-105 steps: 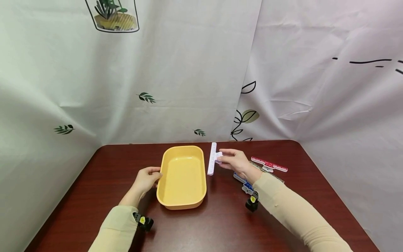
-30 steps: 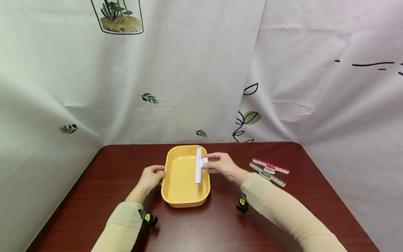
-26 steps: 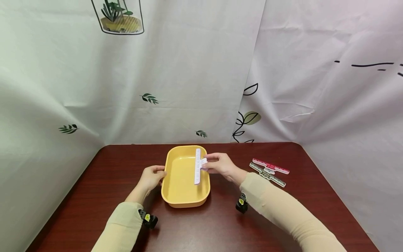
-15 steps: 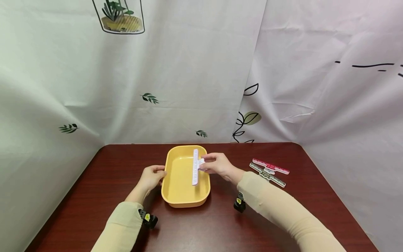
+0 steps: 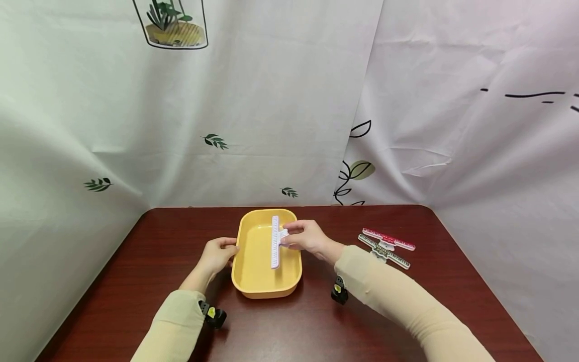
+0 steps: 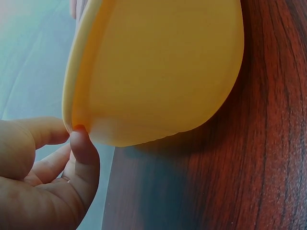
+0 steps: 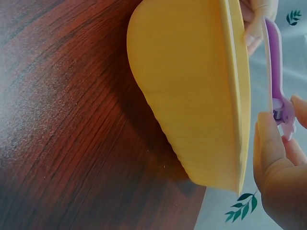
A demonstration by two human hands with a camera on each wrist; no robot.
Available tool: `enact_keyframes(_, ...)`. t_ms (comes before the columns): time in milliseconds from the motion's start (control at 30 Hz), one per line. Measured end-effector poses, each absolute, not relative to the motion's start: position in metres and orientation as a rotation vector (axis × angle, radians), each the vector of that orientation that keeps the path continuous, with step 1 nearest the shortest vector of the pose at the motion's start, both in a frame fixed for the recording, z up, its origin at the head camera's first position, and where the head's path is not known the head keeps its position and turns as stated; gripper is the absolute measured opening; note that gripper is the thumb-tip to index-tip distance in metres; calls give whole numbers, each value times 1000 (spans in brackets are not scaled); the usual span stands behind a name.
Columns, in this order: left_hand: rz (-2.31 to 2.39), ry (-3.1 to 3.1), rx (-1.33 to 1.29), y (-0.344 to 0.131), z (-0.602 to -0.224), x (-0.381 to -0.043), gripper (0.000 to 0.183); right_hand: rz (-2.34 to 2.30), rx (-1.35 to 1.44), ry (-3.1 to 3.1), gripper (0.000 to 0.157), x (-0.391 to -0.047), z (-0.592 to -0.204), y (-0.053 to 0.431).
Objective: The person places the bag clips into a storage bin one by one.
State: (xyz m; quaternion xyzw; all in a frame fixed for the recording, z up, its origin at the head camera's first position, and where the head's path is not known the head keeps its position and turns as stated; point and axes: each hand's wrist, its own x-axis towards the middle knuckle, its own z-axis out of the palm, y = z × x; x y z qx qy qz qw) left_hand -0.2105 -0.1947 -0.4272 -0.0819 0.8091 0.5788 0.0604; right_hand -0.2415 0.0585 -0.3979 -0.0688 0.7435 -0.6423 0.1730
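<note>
Since the earlier frame, the lilac clip (image 5: 275,242) has moved left, farther in over the tray (image 5: 253,276). The left hand (image 5: 215,256) pinches the tray's left side; the lilac clip is held above the tray's opening, slightly right of its middle, its long axis running near to far, roughly along the tray's own. The right hand (image 5: 307,238), the nearer one, pinches the lilac clip from the right, so most of it lies left of those fingers.
</note>
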Motion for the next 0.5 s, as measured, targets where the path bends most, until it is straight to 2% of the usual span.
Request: enact_keyframes(500,1741,2454,-247,-195,-428,-212,39,-1795,-217,2116,47,-243,-398,48)
